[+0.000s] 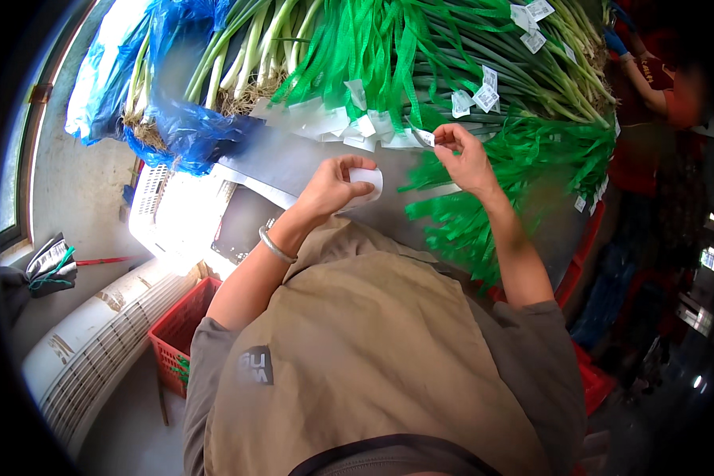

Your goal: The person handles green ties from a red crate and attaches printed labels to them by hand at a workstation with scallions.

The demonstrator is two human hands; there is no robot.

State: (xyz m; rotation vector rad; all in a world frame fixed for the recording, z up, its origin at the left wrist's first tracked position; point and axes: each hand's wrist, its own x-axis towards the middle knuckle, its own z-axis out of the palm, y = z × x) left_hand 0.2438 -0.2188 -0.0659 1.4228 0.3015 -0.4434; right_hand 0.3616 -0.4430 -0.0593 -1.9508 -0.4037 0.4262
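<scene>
1. Left hand (pixel 332 190) holds the roll (pixel 375 182); a loose grip could drop it.
2. Right hand (pixel 466 161) pinches a label (pixel 425 137) near the green nets (pixel 460 230); if sticky, it could snag or fold.

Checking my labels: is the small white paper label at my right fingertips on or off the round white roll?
Off: a gap separates the label from the roll.

Grey tabletop (pixel 397 165) stood before you, bare in a strip near your side. Along its far left, green onions (pixel 246 63) lay roots toward you, with blue plastic (pixel 178 127) around some. Green mesh strips (pixel 373 47) spread mid-table, white labels (pixel 321 120) at their near ends; a second mesh heap (pixel 460 226) lay to your right
</scene>
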